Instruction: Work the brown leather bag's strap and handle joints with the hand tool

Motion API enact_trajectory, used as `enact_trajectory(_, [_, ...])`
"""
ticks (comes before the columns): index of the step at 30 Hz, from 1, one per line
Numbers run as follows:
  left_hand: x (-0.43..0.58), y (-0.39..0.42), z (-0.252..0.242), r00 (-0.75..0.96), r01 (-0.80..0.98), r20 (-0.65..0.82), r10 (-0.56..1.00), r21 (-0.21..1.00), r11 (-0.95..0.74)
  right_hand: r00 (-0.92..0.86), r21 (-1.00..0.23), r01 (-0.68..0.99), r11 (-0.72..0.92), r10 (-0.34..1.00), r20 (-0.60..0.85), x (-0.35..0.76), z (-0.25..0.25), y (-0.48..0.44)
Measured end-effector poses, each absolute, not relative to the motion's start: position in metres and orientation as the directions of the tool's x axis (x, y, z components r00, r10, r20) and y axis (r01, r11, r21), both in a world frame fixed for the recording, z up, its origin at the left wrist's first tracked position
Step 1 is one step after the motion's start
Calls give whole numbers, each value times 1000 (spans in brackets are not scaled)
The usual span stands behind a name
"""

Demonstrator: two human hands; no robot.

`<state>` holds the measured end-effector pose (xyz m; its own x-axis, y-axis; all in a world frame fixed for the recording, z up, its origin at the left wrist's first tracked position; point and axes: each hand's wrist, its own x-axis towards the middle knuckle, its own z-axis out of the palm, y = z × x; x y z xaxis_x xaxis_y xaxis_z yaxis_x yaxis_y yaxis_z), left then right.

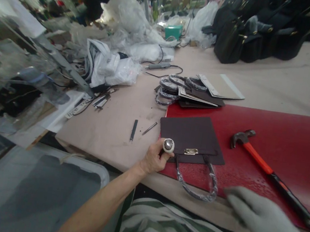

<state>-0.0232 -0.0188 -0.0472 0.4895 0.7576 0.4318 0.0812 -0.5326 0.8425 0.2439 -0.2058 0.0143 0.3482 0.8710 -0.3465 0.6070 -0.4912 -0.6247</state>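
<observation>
My left hand (154,159) is closed around a small tool with a round shiny metal head (168,145), held upright at the left edge of a dark brown leather bag panel (191,136). The panel lies flat on a red mat (277,148), has a gold clasp (191,151) and a plastic-wrapped handle (197,183) hanging toward me. My right hand (261,219) wears a grey glove and hovers blurred, fingers extended flat, over the mat's near edge, holding nothing. A hammer (263,165) with an orange and black handle lies on the mat to the right of the panel.
A stack of bag panels and wrapped handles (187,91) lies behind the mat. Two small metal strips (134,129) rest on the beige table (119,126). Plastic bags (116,64), a cable and black bags (255,34) crowd the far side.
</observation>
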Motion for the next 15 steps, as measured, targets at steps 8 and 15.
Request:
enact_trajectory(8, [-20,-20,-44,504,75,389,771,870,-488,407,95,905,-414,910,83,297,11,-165])
enact_trajectory(15, [-19,-20,-50,497,116,388,777,857,-502,454,-88,886,-455,890,-25,310,12,-156])
